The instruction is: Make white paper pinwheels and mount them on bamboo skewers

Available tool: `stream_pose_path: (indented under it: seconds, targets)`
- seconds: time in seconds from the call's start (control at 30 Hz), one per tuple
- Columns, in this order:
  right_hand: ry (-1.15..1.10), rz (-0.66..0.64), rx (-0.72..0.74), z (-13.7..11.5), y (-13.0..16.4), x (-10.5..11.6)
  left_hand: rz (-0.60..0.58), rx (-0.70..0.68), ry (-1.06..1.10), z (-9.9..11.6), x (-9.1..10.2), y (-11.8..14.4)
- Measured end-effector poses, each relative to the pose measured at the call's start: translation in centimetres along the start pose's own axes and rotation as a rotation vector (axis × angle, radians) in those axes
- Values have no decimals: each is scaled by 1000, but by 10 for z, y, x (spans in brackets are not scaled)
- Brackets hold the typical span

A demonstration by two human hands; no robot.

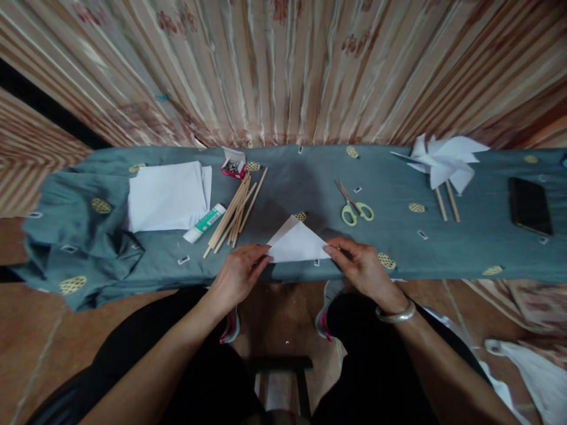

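A white sheet of paper folded into a triangle (pixel 297 242) lies at the near edge of a bench covered with grey-blue cloth (pixel 310 171). My left hand (pixel 239 273) pinches its left corner. My right hand (pixel 361 267), with a silver bangle on the wrist, pinches its right corner. Both hands press the fold down against the cloth.
A stack of white paper (pixel 166 195), a glue stick (pixel 204 223), a bundle of wooden sticks (pixel 234 213) and a small red box of pins (pixel 233 167) lie to the left. Yellow-handled scissors (pixel 354 206) sit behind my right hand. Paper pinwheels on sticks (pixel 443 162) and a black phone (pixel 529 205) are far right.
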State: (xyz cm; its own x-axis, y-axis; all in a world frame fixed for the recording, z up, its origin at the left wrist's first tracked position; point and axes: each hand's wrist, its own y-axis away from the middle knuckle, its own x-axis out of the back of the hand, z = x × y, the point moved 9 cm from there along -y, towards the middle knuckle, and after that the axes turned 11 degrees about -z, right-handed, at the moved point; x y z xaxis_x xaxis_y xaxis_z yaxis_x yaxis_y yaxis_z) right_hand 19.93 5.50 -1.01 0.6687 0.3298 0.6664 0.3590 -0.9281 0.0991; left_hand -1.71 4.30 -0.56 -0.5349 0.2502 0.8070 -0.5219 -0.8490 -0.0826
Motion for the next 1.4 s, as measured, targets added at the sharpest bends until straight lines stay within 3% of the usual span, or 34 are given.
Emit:
stream_pose_path:
  seconds: [0.27,0.43,0.6,0.77,1.4]
  targets:
    - [77,72,-74,6,-16,2,-2,132,-35,-13,-1,-4]
    - [177,62,-74,3,-20,0,78,-38,-298,20,4,-8]
    - [188,42,-66,2,-22,-2,-61,-230,-360,55,-35,-6]
    - [202,62,-81,2,-22,0,-152,-165,-353,48,-56,-8]
    - [251,67,-116,4,-23,0,-202,-119,-342,41,-61,-11]
